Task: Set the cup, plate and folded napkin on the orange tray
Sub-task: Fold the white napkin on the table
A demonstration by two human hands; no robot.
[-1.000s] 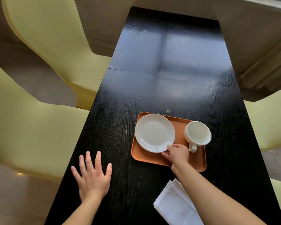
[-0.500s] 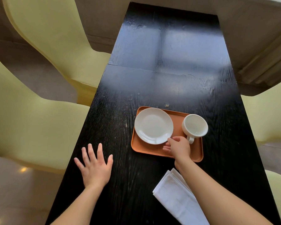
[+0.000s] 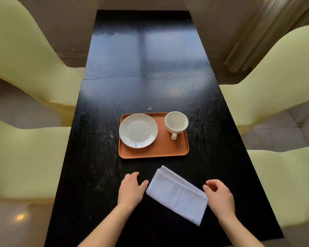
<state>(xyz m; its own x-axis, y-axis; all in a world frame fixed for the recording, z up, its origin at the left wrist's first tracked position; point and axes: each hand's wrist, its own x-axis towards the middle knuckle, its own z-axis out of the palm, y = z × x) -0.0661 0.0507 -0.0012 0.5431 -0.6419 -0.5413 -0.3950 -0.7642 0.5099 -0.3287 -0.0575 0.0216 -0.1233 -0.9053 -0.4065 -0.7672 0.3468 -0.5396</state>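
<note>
An orange tray (image 3: 168,148) lies on the black table. On its left part rests a white plate (image 3: 138,130); a white cup (image 3: 176,122) stands at its far right corner, handle pointing toward me. A folded white napkin (image 3: 177,195) lies on the table in front of the tray, turned at an angle. My left hand (image 3: 131,188) is flat on the table with its thumb at the napkin's left corner. My right hand (image 3: 219,195) hovers at the napkin's right edge, fingers curled and apart, holding nothing.
The black table (image 3: 144,59) is long and narrow. Pale yellow chairs stand along both sides: left chairs (image 3: 25,157), right chairs (image 3: 284,184). A small crumb-like speck (image 3: 149,109) lies just beyond the tray.
My right hand has left the plate and tray and drawn back to the napkin's right edge. My left hand has slid right to the napkin's left corner. The view has shifted.
</note>
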